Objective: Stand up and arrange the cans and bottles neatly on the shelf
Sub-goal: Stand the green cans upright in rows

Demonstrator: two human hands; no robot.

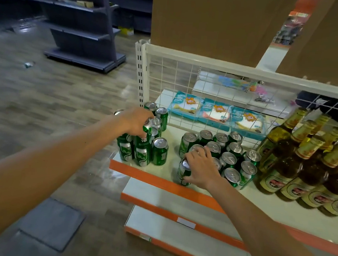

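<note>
Left hand (136,123) clamped round upper green can (146,135) atop left cluster, near-left corner of shelf (170,169). Right hand (200,166) curled over near can (183,173) of middle cluster. Bottles (303,158) upright, right. Cans judged light, stiff, slick, dent-prone; grasp advised round mid-wall.

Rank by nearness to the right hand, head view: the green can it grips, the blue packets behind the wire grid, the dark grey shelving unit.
1. Green metal can, in the right hand, at the shelf front.
2. Blue packets, behind the wire grid.
3. Dark grey shelving unit, far off, upper left.
</note>
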